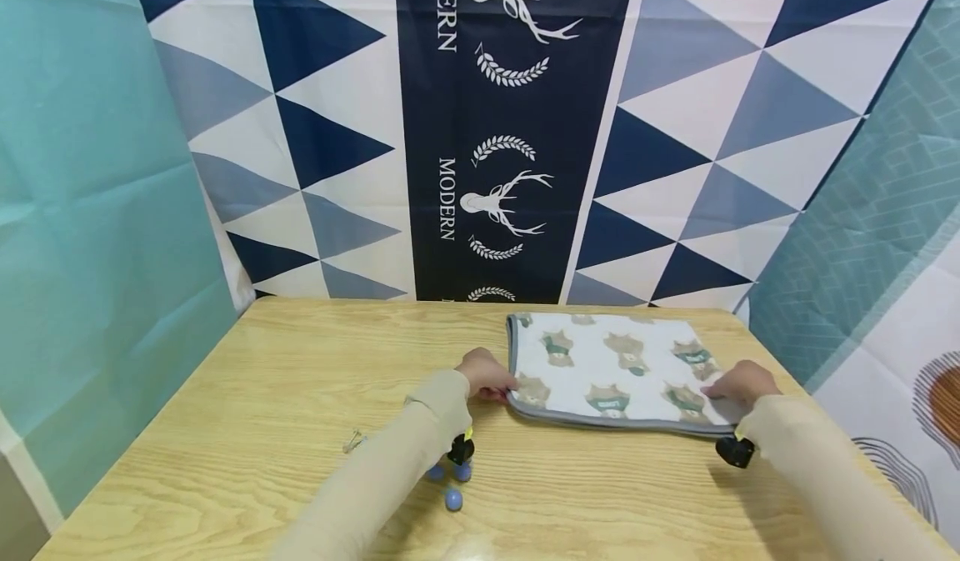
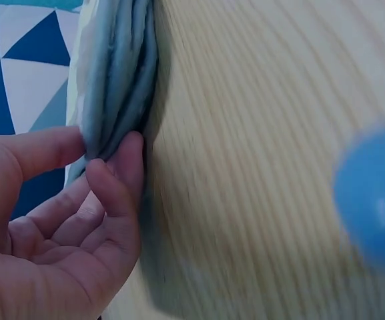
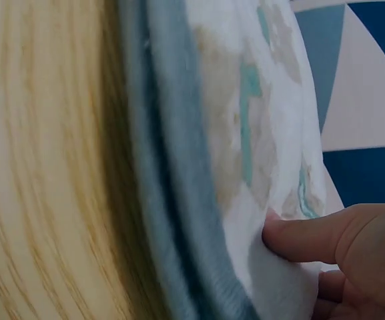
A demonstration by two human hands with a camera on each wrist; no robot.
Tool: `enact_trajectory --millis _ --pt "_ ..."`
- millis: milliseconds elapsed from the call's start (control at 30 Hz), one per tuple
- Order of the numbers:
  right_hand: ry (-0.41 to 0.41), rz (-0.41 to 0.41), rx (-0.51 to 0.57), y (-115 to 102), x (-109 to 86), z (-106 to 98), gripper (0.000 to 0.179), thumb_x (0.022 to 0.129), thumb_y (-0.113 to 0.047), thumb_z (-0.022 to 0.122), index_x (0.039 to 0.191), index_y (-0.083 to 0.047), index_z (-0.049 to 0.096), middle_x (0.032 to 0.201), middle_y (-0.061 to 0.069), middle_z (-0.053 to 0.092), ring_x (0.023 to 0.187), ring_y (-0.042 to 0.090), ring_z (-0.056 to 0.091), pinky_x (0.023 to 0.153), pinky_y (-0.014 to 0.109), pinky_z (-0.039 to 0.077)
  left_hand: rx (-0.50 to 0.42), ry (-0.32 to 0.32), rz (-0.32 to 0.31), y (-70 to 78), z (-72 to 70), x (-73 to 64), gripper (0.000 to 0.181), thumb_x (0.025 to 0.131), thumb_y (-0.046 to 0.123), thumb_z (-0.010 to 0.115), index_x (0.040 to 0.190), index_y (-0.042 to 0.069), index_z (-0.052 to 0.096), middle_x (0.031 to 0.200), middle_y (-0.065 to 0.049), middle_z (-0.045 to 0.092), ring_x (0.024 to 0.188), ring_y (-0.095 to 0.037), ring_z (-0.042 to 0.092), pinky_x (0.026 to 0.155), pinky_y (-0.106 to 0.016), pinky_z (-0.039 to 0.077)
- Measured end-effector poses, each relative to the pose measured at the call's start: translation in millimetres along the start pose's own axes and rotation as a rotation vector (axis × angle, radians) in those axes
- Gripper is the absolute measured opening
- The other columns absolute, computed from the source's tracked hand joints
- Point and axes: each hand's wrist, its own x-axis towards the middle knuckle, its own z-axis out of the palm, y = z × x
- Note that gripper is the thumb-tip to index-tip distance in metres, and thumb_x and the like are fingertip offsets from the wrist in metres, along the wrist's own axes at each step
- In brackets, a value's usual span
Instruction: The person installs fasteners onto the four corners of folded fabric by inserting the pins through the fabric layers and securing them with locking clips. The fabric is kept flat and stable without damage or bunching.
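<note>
A folded white blanket (image 1: pixel 573 382) with brown bear prints and a grey-blue border lies on the right half of the table. My left hand (image 1: pixel 484 372) pinches its near left corner; the left wrist view shows thumb and fingers around the stacked border layers (image 2: pixel 122 73). On the opposite side, my right hand (image 1: pixel 745 383) grips the right edge. In the right wrist view, the right thumb (image 3: pixel 305 237) presses on the white top face, while the other fingers are mostly hidden beneath the cloth.
Several small blue balls (image 1: pixel 453 498) sit on the wooden table (image 1: pixel 337 353) near my left forearm, one of them large and blurred in the left wrist view. A small wiry object (image 1: pixel 353 441), too small to identify, lies left of that forearm. A patterned curtain (image 1: pixel 337 127) hangs behind.
</note>
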Motion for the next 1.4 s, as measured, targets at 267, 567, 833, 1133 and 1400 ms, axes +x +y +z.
enact_trajectory --millis 267,567,833,1133,1400 --pt "0.0 -0.06 -0.032 -20 4.0 4 0.052 0.079 -0.03 0.075 0.095 0.016 0.057 0.081 0.018 0.052 0.076 0.026 0.047 0.067 0.031 0.044 0.074 0.018 -0.015 -6.1 -27.2 0.8 0.025 0.072 0.004 0.078 0.056 0.006 0.059 0.046 0.001 0.057 0.037 -0.006 0.052 0.038 -0.014 0.041" --pt "-0.052 -0.073 -0.01 -44 3.6 15 0.045 0.077 -0.028 0.077 0.089 0.008 0.052 0.075 0.011 0.042 0.07 0.021 0.045 0.06 0.027 0.037 0.181 0.046 -0.048 -14.1 -51.8 -4.3 0.025 0.072 0.005 0.076 0.054 0.007 0.059 0.046 0.001 0.056 0.038 -0.005 0.048 0.04 -0.015 0.037" --pt "-0.028 -0.121 -0.054 -57 -2.4 26 0.045 0.078 -0.027 0.077 0.09 0.011 0.055 0.075 0.012 0.044 0.071 0.023 0.046 0.06 0.027 0.038 0.322 0.092 -0.031 -26.1 -62.7 -1.1 0.024 0.07 0.007 0.075 0.054 0.009 0.058 0.046 0.002 0.054 0.039 -0.005 0.047 0.04 -0.015 0.037" --pt "0.02 -0.184 -0.05 -77 -6.8 46 0.04 0.076 -0.027 0.079 0.078 0.003 0.053 0.073 0.009 0.047 0.069 0.021 0.045 0.059 0.026 0.039 0.366 0.089 -0.093 -38.0 -85.2 -2.5 0.022 0.07 0.006 0.074 0.055 0.008 0.057 0.047 0.001 0.056 0.04 -0.006 0.046 0.041 -0.016 0.036" --pt "0.033 -0.228 0.037 -93 -10.1 58 0.037 0.075 -0.021 0.08 0.074 0.0 0.049 0.07 0.006 0.043 0.066 0.019 0.041 0.056 0.026 0.035 0.386 0.087 -0.114 -47.5 -105.0 -5.8 0.021 0.069 0.008 0.074 0.055 0.009 0.058 0.046 0.002 0.054 0.04 -0.006 0.047 0.041 -0.015 0.035"
